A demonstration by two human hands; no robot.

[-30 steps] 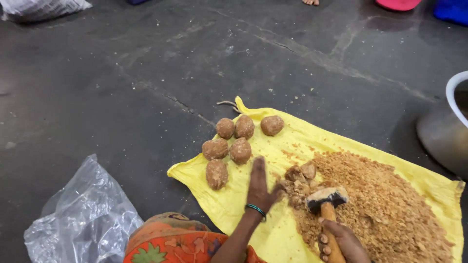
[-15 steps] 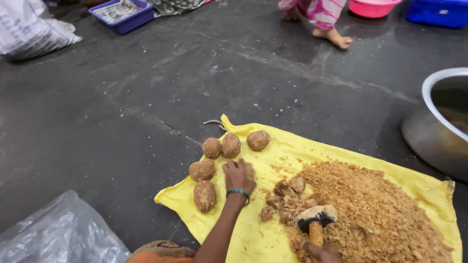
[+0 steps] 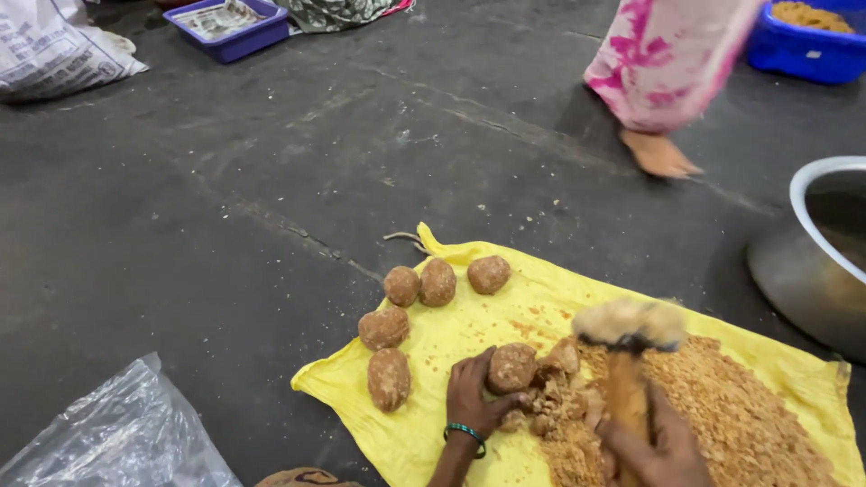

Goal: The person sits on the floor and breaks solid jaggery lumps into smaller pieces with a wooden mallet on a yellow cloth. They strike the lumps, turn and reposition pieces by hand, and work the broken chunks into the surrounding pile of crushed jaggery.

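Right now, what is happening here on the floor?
A person sits at a yellow cloth spread on the dark floor. The left hand holds a brown lump at the edge of a crumbled brown pile. The right hand grips a blurred mallet, raised above the pile. Five whole lumps lie on the cloth nearby. Another person's foot passes behind.

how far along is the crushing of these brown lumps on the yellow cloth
Done: a big crumbled pile covers the right side of the yellow cloth. In hand: the left hand steadies one lump beside broken chunks, while the right hand holds a mallet raised above them, blurred. Left: five whole lumps wait on the cloth's left part.
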